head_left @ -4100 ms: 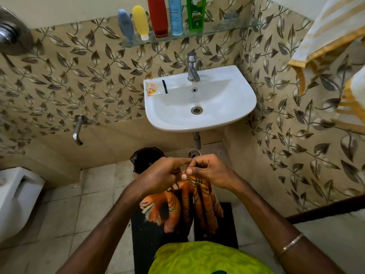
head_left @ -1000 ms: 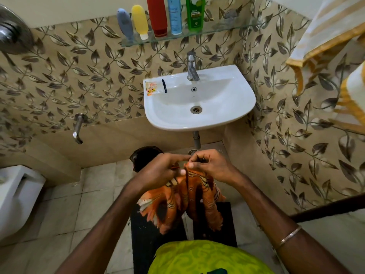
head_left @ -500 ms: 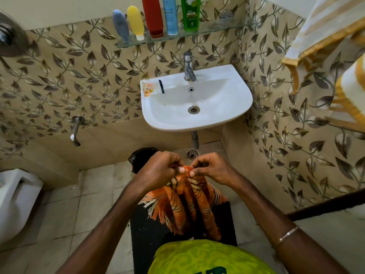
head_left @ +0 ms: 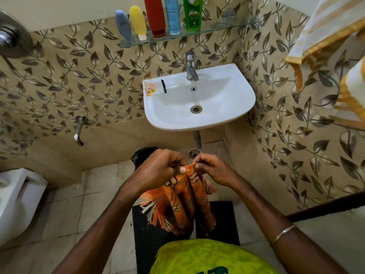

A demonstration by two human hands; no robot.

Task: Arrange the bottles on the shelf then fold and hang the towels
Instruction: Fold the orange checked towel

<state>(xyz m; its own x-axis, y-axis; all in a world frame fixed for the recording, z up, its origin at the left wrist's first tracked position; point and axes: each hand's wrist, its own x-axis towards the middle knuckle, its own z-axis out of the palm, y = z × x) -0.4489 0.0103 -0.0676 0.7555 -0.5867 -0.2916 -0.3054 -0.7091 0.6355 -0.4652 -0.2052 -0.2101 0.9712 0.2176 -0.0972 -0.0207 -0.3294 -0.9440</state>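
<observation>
An orange striped towel (head_left: 183, 202) with a fringed edge hangs bunched below my hands, in front of my waist. My left hand (head_left: 160, 171) and my right hand (head_left: 211, 169) both pinch its top edge, close together, thumbs almost touching. On the glass shelf (head_left: 217, 29) above the sink stand several bottles: a grey-blue one (head_left: 123, 26), a yellow one (head_left: 137, 22), a red one (head_left: 154, 15), a light blue one (head_left: 172, 15) and a green one (head_left: 193, 12). Two white towels with gold stripes hang at the upper right, one higher (head_left: 325, 28), one lower (head_left: 353, 89).
A white sink (head_left: 199, 101) with a tap (head_left: 191, 66) juts from the tiled wall ahead. A black mat (head_left: 146, 234) lies on the floor under me. A toilet (head_left: 17, 200) sits at the left, a wall spout (head_left: 79, 131) nearby, a black bin (head_left: 141, 155) behind my left hand.
My hands have kept gripping the towel's top edge, shifting slightly apart and downward. The towel hangs a little more gathered, its fringe swung to the left.
</observation>
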